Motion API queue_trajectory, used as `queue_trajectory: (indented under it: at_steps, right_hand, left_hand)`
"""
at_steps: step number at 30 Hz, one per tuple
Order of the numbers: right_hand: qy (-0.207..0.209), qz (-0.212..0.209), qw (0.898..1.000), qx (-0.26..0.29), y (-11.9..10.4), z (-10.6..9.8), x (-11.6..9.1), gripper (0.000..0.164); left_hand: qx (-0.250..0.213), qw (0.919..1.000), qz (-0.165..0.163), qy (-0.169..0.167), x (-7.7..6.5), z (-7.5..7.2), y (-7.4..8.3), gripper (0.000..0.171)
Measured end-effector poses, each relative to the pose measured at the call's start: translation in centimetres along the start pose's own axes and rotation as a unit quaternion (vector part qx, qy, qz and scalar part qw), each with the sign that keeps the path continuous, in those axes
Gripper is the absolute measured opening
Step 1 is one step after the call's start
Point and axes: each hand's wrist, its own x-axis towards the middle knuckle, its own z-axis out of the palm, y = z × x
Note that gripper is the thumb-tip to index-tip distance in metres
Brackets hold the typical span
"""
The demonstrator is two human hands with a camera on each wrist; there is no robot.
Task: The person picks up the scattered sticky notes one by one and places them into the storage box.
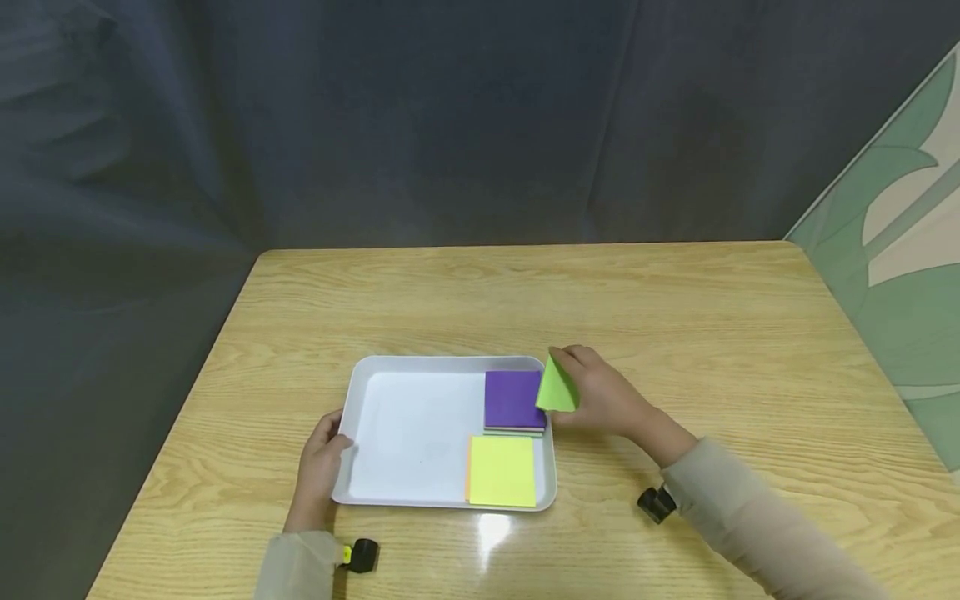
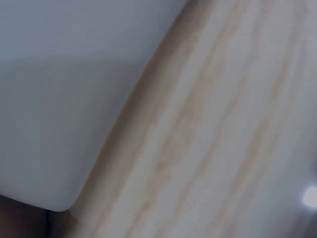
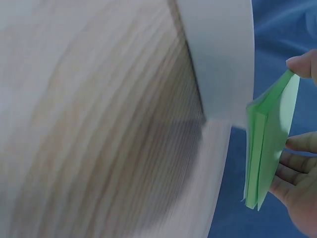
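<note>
A white tray [image 1: 420, 433] lies on the table. My left hand [image 1: 322, 458] grips its left rim, the thumb over the edge. In the left wrist view the tray [image 2: 64, 124] fills the upper left, and little of the hand shows. Above the tray's right rim, my right hand [image 1: 600, 396] pinches a green sticky note pad [image 1: 557, 387]. The right wrist view shows this pad [image 3: 267, 144] tilted on edge, with the fingertips [image 3: 299, 67] on it. A purple pad [image 1: 513, 398] tops a stack in the tray's far right corner; a yellow pad [image 1: 502, 472] lies nearer, over an orange one.
The wooden table [image 1: 675, 308] extends around the tray. A dark curtain [image 1: 450, 125] hangs behind it, and a green patterned panel [image 1: 900, 217] stands at the right. Small black cameras [image 1: 657, 504] are worn at both wrists.
</note>
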Motion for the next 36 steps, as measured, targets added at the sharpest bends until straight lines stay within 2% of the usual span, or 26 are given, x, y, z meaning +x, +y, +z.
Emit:
queue_trajectory:
  at_steps: [10,15,20,30,36]
  right_hand:
    - [0.008,-0.093,0.995,0.022,-3.1,1.7,-0.4,0.083]
    - [-0.002,-0.125,0.992,0.015,-4.3,3.0,-0.5,0.080]
    - [-0.023,-0.133,0.991,0.017,-5.1,4.0,-0.6,0.080]
    - [-0.064,-0.124,0.990,0.017,-5.9,4.9,-1.1,0.079]
    - [-0.059,-0.129,0.990,0.003,-5.9,5.4,-1.3,0.079]
  left_hand:
    - [-0.003,1.0000,0.003,0.002,0.1,0.1,-0.1,0.046]
    - [-0.004,1.0000,0.002,0.003,0.0,0.0,0.0,0.046]
    - [-0.012,0.9999,0.000,0.003,0.0,0.1,-0.1,0.046]
    - [-0.006,1.0000,0.002,0.002,0.0,0.0,-0.1,0.046]
    - [-0.011,0.9999,0.005,0.005,0.1,0.0,-0.2,0.045]
